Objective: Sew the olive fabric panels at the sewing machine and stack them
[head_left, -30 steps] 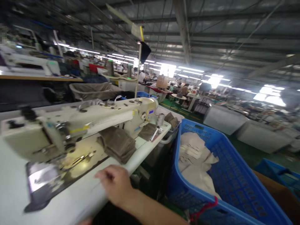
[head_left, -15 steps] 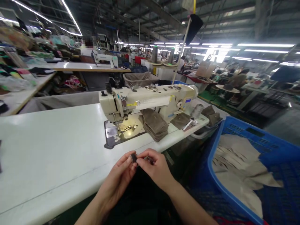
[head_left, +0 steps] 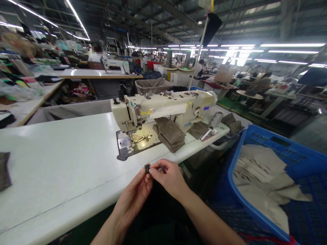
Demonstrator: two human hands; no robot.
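Observation:
In front of the table's near edge, my left hand point(head_left: 136, 192) is closed, pinching a small dark cylinder that looks like a bobbin point(head_left: 147, 168) between thumb and fingers. My right hand point(head_left: 170, 178) is closed as well, its thumb and forefinger meeting at the bobbin's right side. A thin, pointed metal tool point(head_left: 161, 167) shows between the right-hand fingers; its exact kind is unclear. Beyond both hands stands a cream sewing machine point(head_left: 163, 103). A stack of brown fabric pieces point(head_left: 170, 134) lies on its bed, right of the needle area.
The white table point(head_left: 63, 163) stretches left, with a brown fabric piece point(head_left: 4, 171) at its far left. On the right, a blue plastic crate point(head_left: 236, 180) holds beige fabric point(head_left: 263, 177). A grey thread cone point(head_left: 216, 119) stands at the machine's right end.
Both hands stay together at the bobbin, which has turned slightly. The right hand has shifted a little, showing more of the metal tool. More of the left fabric piece is in view.

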